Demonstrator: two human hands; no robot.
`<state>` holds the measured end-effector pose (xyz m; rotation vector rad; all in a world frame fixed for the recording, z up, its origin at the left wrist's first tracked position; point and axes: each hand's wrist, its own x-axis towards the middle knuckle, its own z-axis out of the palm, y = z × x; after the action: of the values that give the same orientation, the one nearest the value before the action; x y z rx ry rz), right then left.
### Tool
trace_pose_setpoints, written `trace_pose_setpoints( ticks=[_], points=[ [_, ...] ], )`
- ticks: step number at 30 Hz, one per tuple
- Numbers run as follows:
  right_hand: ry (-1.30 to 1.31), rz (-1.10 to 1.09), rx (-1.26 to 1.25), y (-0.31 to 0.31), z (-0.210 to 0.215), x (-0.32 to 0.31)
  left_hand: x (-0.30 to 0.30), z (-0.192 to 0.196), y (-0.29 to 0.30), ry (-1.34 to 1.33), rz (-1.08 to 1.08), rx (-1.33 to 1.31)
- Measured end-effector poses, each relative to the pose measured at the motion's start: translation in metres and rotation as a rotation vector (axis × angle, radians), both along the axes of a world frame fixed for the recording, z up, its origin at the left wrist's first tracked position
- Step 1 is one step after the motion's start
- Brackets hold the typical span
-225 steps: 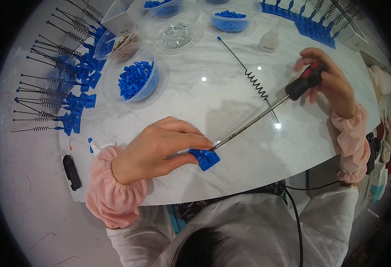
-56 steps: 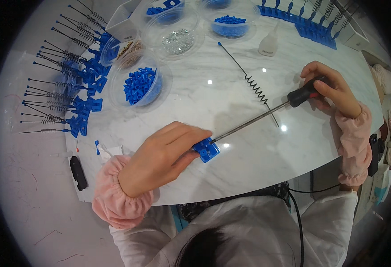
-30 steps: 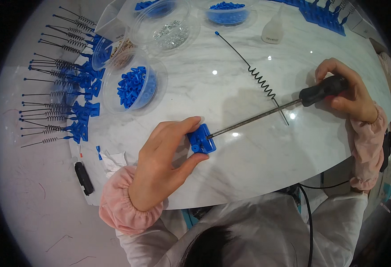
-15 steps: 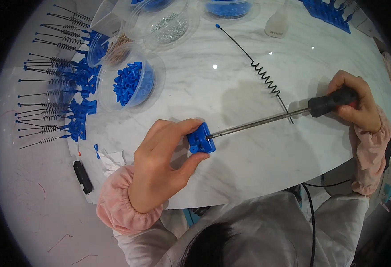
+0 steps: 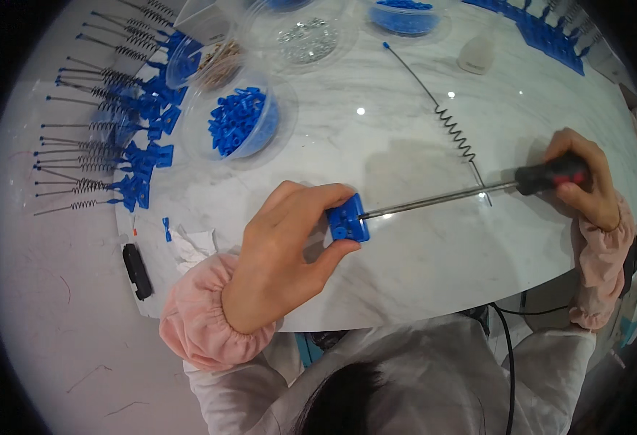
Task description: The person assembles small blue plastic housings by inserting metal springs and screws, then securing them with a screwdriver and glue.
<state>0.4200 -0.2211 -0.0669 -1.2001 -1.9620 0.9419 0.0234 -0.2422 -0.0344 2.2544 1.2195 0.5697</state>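
Between the thumb and fingers of my left hand is a small blue plastic block with a raised round boss. My right hand is wrapped round the black and red handle of a screwdriver. Its long metal shaft runs leftward, and the tip meets the upper right part of the block; whether a screw sits under the tip is too small to tell. Behind the shaft, a black coiled spring wire with a blue end cap lies on the table, its lower end crossed by the shaft.
Plastic tubs at the back hold small blue parts, silvery hardware and brownish pieces. Blue pieces with spring wires line the left edge; more blue pieces stand far right. A whitish bottle and a black tool lie about.
The whole view has shifted, so the table things appear further right. Both hands keep their grips, and the screwdriver tip stays at the block. The right hand's fingers have turned slightly on the handle.
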Motion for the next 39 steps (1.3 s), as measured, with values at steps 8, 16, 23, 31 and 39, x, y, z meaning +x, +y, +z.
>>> trace_pose_setpoints(
  ticks=[8,16,23,31,39],
  points=[
    [0.131,-0.072,-0.428,-0.007,0.012,0.0,0.001,0.0,0.001,-0.009,0.002,-0.031],
    [-0.023,-0.046,-0.178,-0.001,0.008,0.001,0.0,0.0,0.0,-0.039,0.025,-0.075],
    [0.064,-0.07,-0.599,-0.001,0.03,-0.008,0.001,-0.001,-0.001,-0.013,0.028,-0.046],
    [0.014,-0.006,0.017,0.002,0.004,-0.011,0.0,0.0,-0.001,-0.02,0.023,-0.036],
    [0.091,-0.008,-0.419,-0.002,0.023,-0.004,0.002,-0.003,0.0,-0.035,0.007,-0.011]
  ],
)
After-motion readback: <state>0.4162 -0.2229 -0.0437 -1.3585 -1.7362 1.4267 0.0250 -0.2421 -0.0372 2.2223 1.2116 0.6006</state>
